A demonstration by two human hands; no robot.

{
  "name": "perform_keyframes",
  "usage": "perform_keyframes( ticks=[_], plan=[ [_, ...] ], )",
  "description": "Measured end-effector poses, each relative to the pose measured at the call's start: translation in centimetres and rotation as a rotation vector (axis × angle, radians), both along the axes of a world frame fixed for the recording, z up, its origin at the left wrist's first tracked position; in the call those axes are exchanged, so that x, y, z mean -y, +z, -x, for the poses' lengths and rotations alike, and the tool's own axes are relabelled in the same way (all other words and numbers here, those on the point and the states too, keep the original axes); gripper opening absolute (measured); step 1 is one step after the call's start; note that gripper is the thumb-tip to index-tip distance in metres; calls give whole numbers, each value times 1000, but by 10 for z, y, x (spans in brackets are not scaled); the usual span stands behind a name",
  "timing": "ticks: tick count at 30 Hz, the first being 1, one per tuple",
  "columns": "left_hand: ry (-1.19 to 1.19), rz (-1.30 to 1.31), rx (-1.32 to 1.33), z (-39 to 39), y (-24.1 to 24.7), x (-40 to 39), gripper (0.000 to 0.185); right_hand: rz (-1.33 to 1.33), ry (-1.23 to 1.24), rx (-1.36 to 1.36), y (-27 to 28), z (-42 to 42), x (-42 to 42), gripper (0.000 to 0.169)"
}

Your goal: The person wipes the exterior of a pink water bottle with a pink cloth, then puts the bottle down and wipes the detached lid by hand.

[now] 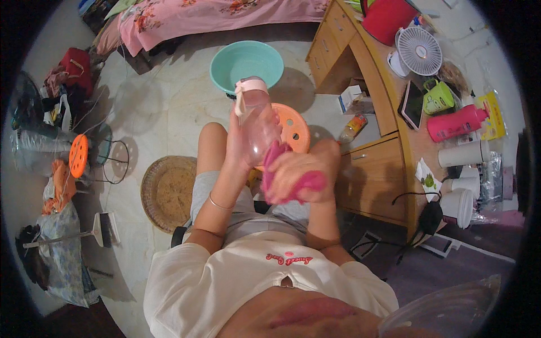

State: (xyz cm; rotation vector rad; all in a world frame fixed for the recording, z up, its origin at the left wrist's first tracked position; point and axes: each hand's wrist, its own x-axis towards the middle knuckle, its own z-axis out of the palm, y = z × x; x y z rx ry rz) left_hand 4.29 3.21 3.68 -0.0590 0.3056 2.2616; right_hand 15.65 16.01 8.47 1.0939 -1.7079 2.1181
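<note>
A clear pinkish drinking bottle [255, 131] with a pale pink cap and carry strap is raised in front of my body, cap end pointing away from me. My left hand [237, 152] grips its side, the fingers partly seen through the clear wall. Bunched in my right hand [291, 171] is a magenta cloth [316, 182], which touches or nearly touches the bottle's lower end; the right hand is slightly blurred. Beyond the bottle an orange stool [299, 122] with round holes in its seat is partly hidden by it.
A turquoise basin [247, 63] stands beyond the bottle. To the left, a round woven basket [169, 194] sits on the floor. At right, a wooden desk [391, 105] carries a small white fan [419, 50], a phone [411, 104], a green mug [438, 97] and a pink bottle [456, 124].
</note>
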Motion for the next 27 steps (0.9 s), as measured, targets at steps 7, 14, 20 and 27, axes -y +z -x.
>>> perform_keyframes(
  ticks=[7, 14, 20, 27],
  plan=[
    [134, 26, 98, 4, -8, -5, 72, 551, -654, 168, 11, -18, -14, 51],
    [175, -297, 18, -4, -8, 4, 61, -715, -790, -55, 19, 54, 30, 46],
    [40, -38, -94, 7, -12, 13, 57, -835, -636, -168, 6, 24, 36, 45],
    [407, 464, -618, -3, 6, 1, 68, -454, -1100, 93, -19, 35, 45, 92]
  ],
)
